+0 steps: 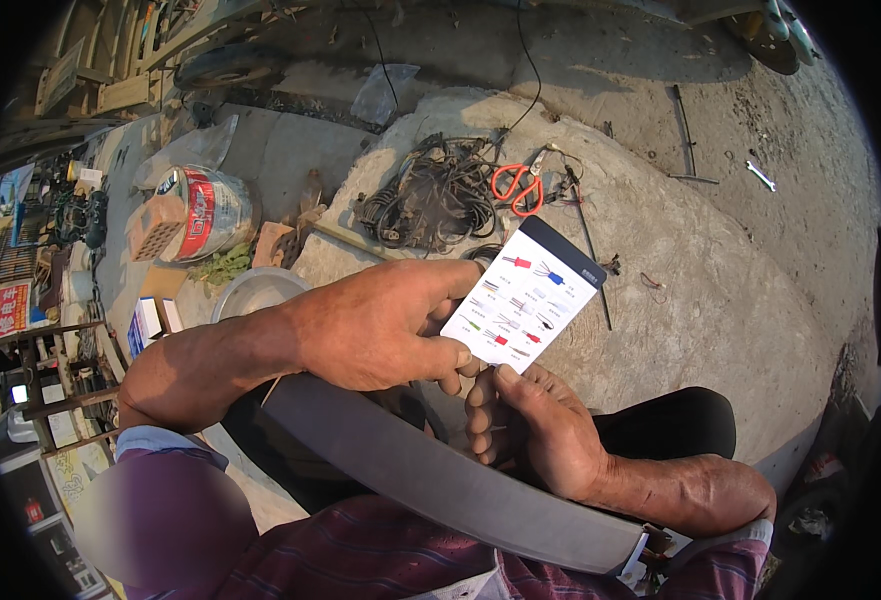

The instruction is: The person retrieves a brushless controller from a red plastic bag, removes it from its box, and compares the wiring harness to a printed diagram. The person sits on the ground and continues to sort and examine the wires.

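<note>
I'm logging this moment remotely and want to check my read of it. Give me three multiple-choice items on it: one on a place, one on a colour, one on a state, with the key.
1. Where do the scissors lie?
A. On the concrete slab, beside the tangle of dark wires
B. In the metal bowl
C. On the person's lap

2. What colour are the scissors' handles?
A. Blue
B. Red-orange
C. Black

3. How is the white card held?
A. Lying loose on the slab
B. Pinched in the left hand, with the right hand at its lower edge
C. Tucked under the long grey strip

Key: 1 A, the scissors rest on the slab next to the wires. 2 B, the loops are red-orange. 3 B, the left thumb and fingers grip the card's lower corner, off the slab.
</note>
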`<state>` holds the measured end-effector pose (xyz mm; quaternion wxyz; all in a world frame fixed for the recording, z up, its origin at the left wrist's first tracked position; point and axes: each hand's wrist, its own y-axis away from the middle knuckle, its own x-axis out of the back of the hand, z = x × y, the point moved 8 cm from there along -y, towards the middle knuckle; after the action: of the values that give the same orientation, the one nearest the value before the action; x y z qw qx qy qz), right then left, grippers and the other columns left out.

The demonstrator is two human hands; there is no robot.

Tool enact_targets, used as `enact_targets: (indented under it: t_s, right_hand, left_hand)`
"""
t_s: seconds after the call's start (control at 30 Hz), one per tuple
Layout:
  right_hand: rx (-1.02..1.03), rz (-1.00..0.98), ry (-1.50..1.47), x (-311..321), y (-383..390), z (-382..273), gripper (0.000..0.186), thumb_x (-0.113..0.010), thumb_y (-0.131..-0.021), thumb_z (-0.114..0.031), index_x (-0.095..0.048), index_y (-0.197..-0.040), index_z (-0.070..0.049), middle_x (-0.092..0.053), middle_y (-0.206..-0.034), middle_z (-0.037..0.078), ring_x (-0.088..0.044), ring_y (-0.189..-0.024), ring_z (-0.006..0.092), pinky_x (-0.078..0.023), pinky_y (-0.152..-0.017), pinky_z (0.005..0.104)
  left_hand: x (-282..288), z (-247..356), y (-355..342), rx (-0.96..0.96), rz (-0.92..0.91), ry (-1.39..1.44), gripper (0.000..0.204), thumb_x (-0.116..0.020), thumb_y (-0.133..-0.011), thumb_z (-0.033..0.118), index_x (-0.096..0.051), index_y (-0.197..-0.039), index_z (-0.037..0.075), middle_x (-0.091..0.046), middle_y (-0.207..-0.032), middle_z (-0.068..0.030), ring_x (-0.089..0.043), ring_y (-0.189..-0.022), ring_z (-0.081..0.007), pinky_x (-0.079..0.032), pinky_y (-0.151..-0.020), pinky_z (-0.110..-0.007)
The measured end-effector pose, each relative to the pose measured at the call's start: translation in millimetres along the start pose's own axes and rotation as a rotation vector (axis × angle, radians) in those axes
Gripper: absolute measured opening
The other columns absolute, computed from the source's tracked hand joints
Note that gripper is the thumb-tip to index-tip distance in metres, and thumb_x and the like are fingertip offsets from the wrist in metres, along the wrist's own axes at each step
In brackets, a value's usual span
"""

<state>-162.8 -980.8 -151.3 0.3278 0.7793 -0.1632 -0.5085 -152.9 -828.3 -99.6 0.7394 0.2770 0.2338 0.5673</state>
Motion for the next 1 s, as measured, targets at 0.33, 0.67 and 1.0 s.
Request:
enact_targets:
  t_s: [0.33,0.67,1.0]
  right_hand:
    - [0.000,0.008,0.024,-2.5,1.5,-3.0,0.037,-0.049,-0.108,-0.043,-0.058,-0.113,-0.007,-0.063,-0.092,0.004,-0.062,-0.078,0.0136,-0.053,-0.072,0.0307]
    - [0.025,0.000,-0.006,-1.0,-0.9,-1.2,0.037,-0.050,-0.108,-0.043,-0.060,-0.109,-0.008,-0.064,-0.086,0.004,-0.063,-0.074,0.0126,-0.053,-0.069,0.0281]
    - [0.015,0.007,0.002,-1.9,0.1,-1.6,0.037,-0.050,-0.108,-0.043,-0.060,-0.108,-0.008,-0.063,-0.087,0.004,-0.062,-0.076,0.0130,-0.053,-0.070,0.0291]
  left_hand:
    - [0.8,-4.3,-0.8,0.004,0.010,-0.018,0.049,-0.059,-0.092,0.010,-0.048,-0.136,-0.009,-0.073,-0.111,-0.0228,-0.076,-0.093,-0.0239,-0.059,-0.083,-0.038]
    - [0.0,-1.3,-0.9,-0.020,0.003,-0.013,0.052,-0.058,-0.091,0.008,-0.047,-0.139,-0.009,-0.073,-0.111,-0.0226,-0.077,-0.093,-0.0246,-0.060,-0.083,-0.039]
    - [0.1,-1.8,-0.4,-0.026,0.002,-0.018,0.051,-0.058,-0.092,0.009,-0.046,-0.139,-0.009,-0.072,-0.112,-0.0234,-0.077,-0.093,-0.0250,-0.059,-0.083,-0.039]
